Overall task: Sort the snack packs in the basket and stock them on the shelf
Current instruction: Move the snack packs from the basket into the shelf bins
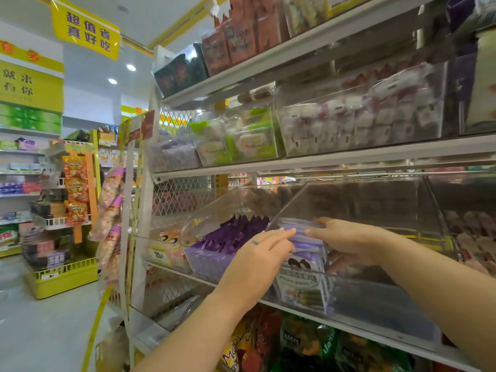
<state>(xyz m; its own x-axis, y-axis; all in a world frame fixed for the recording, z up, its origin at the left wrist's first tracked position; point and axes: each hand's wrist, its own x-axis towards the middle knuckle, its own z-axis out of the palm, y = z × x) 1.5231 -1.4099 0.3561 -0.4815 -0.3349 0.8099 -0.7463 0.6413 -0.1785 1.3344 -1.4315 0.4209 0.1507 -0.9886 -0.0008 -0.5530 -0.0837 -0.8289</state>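
Light purple snack packs (pixel 303 280) with a cartoon print stand upright in a clear plastic bin (pixel 375 304) on the middle shelf (pixel 349 324). My left hand (pixel 257 256) reaches over the bin's front wall, its fingers pinching the packs' top edge. My right hand (pixel 346 240) grips the same packs from the right, thumb on top and fingers inside the bin. The basket is out of view.
A neighbouring clear bin (pixel 214 242) to the left holds dark purple sachets. More bins of wrapped sweets fill the shelf above (pixel 362 122). Bagged snacks (pixel 295 342) lie on the shelf below. A yellow display rack (pixel 64 275) stands in the aisle at left.
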